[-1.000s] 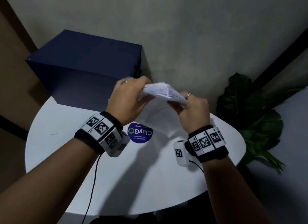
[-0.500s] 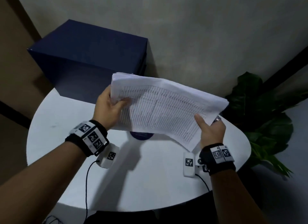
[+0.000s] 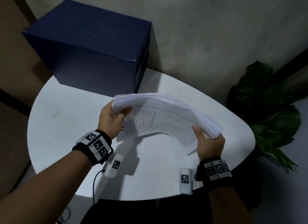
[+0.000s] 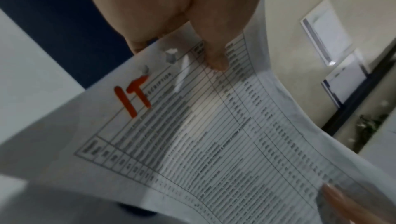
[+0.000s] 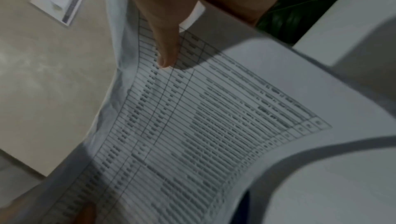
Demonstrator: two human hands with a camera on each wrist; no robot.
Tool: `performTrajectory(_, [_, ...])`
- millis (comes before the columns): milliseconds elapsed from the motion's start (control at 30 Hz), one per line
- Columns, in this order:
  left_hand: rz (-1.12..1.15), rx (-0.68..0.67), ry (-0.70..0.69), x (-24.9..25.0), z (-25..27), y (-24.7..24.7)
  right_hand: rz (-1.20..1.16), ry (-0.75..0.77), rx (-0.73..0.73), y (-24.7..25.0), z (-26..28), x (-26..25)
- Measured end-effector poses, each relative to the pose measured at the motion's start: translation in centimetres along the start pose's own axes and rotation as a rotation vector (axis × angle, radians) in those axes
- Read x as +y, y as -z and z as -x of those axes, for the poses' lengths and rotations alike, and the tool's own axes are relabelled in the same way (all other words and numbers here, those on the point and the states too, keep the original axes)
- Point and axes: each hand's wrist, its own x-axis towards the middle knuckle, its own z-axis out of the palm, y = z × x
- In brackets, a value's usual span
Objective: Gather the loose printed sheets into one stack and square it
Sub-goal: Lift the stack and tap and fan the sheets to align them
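A thick stack of printed sheets (image 3: 163, 117) hangs in the air above the white table (image 3: 66, 123), arched upward in the middle. Its top sheet carries a printed table of rows (image 4: 214, 143), with orange letters near one corner. My left hand (image 3: 115, 113) grips the stack's left end, thumb (image 4: 214, 58) on top. My right hand (image 3: 206, 140) grips the right end, thumb (image 5: 167, 55) pressed on the top sheet (image 5: 193, 126). The fingers under the paper are hidden. The far edges of the sheets are fanned and uneven.
A large dark blue box (image 3: 93, 47) stands at the back of the table against the wall. A dark green plant (image 3: 266, 110) sits off the table's right side. A cable (image 3: 95, 187) hangs from my left wrist unit over the front edge.
The stack was bunched edge-up between both hands, then turned print side up and spread. Now it sits lower and nearer the table, bowed upward, with my hands wider apart at its ends.
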Motion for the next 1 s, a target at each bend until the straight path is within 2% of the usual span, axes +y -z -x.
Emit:
performTrajectory(133, [0.008,-0.103,0.168,-2.2,1.3,-0.8,-0.001,-0.161,-0.056,-0.7,1.0,2.6])
performTrajectory(300, [0.007,-0.066,0.203,-1.2,-0.2,-0.4,0.098,-0.045,0.001,-0.5,-0.3,1.4])
performTrajectory(367, [-0.063,-0.12,0.25,-1.8,-0.9,-0.3,0.22,-0.056,-0.038,-0.2,-1.1,2.2])
performTrajectory(467, [-0.345,-0.351,0.493,-5.4,-0.6,-0.5,0.481,-0.302,-0.198,-0.2,-2.1,5.8])
performTrajectory(533, [-0.467,-0.45,0.557,-7.5,0.2,-0.9,0.618,-0.407,-0.287,-0.3,-2.1,7.8])
performTrajectory(667, [-0.544,-0.438,0.528,-7.8,1.8,-2.6,0.598,-0.44,-0.194,-1.2,-1.0,9.2])
performTrajectory(767, [-0.393,-0.436,0.571,-7.7,1.4,-2.2,0.467,-0.454,-0.143,-0.9,-1.2,9.1])
performTrajectory(867, [-0.396,-0.353,0.584,-7.2,0.4,-1.4,0.402,-0.417,-0.153,-0.4,-1.5,8.3])
performTrajectory(933, [-0.397,-0.293,0.473,-5.7,-0.1,-1.6,0.355,-0.321,-0.115,-0.8,-1.8,6.3])
performTrajectory(1000, [-0.298,-0.215,0.305,-3.1,-0.8,-1.6,0.269,-0.177,-0.051,-1.0,-2.1,3.3])
